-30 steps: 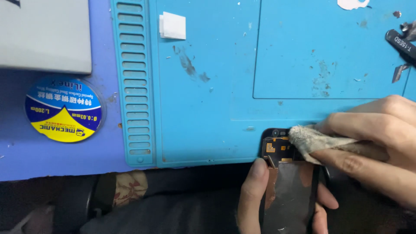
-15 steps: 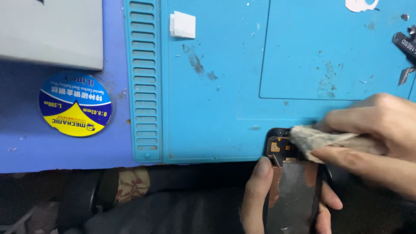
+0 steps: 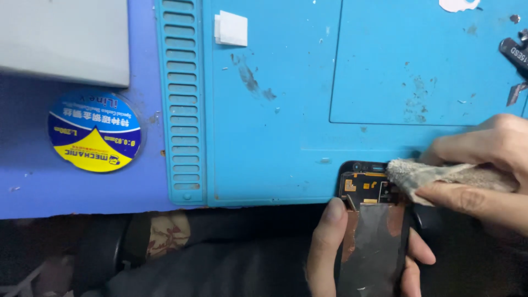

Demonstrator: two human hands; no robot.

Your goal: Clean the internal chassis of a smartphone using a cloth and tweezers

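My left hand grips a black phone screen assembly by its sides, its back facing up with a grey and copper shield. The part's top end rests over the near edge of the blue work mat. My right hand pinches a small dirty grey cloth between thumb and fingers. The cloth's tip presses on the upper right corner of the assembly.
A round blue and yellow spool lies on the purple surface at left. A grey box sits at the top left. A small white pad lies on the mat. Black tweezers reach in at the right edge.
The view has shifted slightly, so everything sits a little further right. The cloth stays on the top right of the assembly, and both hands keep their hold.
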